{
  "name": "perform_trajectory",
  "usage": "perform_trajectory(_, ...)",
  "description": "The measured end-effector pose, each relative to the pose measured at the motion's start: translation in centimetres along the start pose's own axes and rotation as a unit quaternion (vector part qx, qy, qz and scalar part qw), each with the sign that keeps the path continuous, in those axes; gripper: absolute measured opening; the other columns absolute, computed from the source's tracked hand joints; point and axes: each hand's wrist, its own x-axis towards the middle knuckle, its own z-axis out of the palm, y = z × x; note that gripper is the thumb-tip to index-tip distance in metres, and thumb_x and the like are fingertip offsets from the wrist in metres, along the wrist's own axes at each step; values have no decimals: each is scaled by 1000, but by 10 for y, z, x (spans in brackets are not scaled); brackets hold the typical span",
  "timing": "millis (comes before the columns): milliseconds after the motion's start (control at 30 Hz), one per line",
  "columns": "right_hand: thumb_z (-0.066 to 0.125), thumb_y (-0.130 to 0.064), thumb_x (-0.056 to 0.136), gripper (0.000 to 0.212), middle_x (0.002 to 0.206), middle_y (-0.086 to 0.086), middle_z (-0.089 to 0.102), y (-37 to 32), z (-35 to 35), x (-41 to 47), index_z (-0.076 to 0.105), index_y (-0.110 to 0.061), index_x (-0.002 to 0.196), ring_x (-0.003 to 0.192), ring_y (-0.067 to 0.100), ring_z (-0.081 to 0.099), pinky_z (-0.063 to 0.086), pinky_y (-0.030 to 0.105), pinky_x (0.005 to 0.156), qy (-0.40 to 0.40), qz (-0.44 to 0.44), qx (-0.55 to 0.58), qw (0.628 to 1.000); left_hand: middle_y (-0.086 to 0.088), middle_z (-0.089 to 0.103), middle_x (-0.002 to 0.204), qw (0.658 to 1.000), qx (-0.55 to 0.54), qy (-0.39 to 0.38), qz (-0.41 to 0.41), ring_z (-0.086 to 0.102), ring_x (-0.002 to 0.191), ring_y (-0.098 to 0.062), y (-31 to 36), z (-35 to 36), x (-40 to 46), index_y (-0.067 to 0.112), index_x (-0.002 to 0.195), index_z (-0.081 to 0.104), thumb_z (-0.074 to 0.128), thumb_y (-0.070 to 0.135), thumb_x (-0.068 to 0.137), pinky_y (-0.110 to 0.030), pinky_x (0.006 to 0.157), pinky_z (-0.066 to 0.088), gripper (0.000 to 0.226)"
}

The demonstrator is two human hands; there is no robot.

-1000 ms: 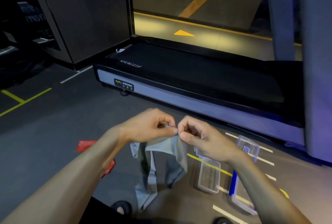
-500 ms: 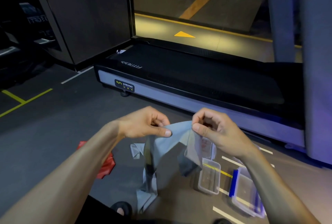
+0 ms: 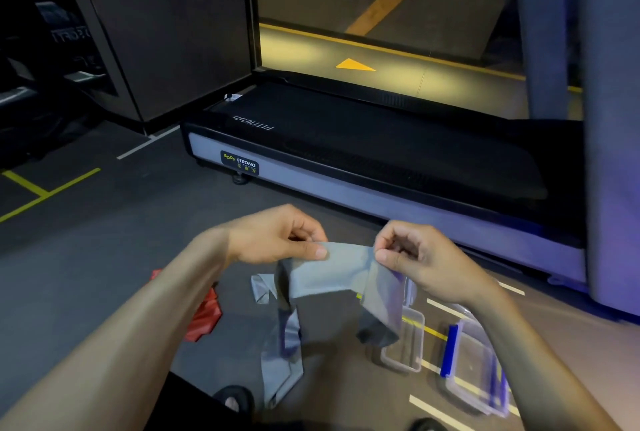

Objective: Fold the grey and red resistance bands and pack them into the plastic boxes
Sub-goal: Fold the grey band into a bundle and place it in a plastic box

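So I've got the grey band (image 3: 332, 271) up in the air, pinched at its top edge by both hands: left hand (image 3: 277, 236) on one end of the stretched bit, right hand (image 3: 412, 257) on the other, thumb and fingers clamped on the fabric. The rest of it dangles down, one long tail reaching the floor (image 3: 104, 257) near my foot. Honestly it's barely a first fold at this point, nowhere near small enough for a box.

The red band (image 3: 204, 316) is lying crumpled on the floor off to my left, untouched as far as I can see. Two plastic boxes (image 3: 405, 344) sit open on the floor to my right, beside the treadmill (image 3: 346, 167), and both look empty. So nothing's packed yet, pretty much everything's left.
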Motion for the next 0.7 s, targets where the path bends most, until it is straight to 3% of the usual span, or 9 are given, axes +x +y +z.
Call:
perform_trajectory(100, 66, -7, 98, 6, 78, 16, 61, 1, 2, 1, 64, -7, 92, 67, 19, 52, 46, 37, 67, -7, 6, 23, 1000, -3, 66, 80, 1000, -7, -21, -9, 51, 75, -16, 2, -3, -3, 19, 92, 72, 65, 32, 100, -36, 72, 39, 18)
perform_trajectory(200, 66, -8, 98, 7, 77, 5, 59, 0, 7, 2, 63, -8, 92, 68, 15, 50, 44, 29, 68, -1, 1, 40, 999, 6, 66, 71, 988, 155, 15, -23, 51, 64, -3, 2, -4, -1, 26, 83, 69, 64, 42, 98, -26, 67, 43, 23)
perform_trajectory(267, 66, -10, 98, 7, 79, 3, 60, -1, 11, 3, 63, -9, 92, 70, 12, 51, 45, 26, 69, 3, -8, 29, 1000, 13, 61, 64, 979, 199, 32, -20, 49, 58, 1, 5, -2, -1, 28, 80, 68, 63, 44, 98, -20, 63, 41, 25)
perform_trajectory(367, 64, -8, 99, 6, 79, 6, 59, -2, 11, 1, 62, -6, 94, 71, 14, 52, 45, 25, 68, 9, -15, 55, 998, 12, 57, 64, 989, 142, 21, -21, 47, 60, -3, 2, -6, -3, 23, 80, 67, 64, 46, 98, -25, 64, 40, 29)
perform_trajectory(467, 64, -9, 99, 7, 81, -6, 60, -5, 8, 0, 62, -5, 94, 76, 7, 54, 44, 20, 71, 11, -33, 82, 996, -1, 51, 70, 999, 33, -25, -7, 42, 67, -17, -1, -7, -6, 18, 82, 65, 62, 45, 99, -34, 66, 34, 32)
perform_trajectory(567, 64, -15, 96, 16, 85, -5, 61, -7, 5, 1, 61, 1, 96, 80, 9, 55, 45, 21, 74, 22, -43, 120, 992, -1, 51, 74, 996, -70, -48, 9, 40, 71, -19, 2, -9, -9, 24, 80, 67, 60, 35, 101, -30, 65, 32, 24)
perform_trajectory(700, 65, -10, 98, 10, 83, 5, 63, -4, 3, 1, 63, -1, 95, 77, 13, 56, 46, 24, 72, 16, -20, 88, 996, -7, 71, 83, 992, -15, -114, -57, 59, 78, -14, -4, -11, -11, 18, 89, 71, 74, 34, 93, -27, 74, 43, 17)
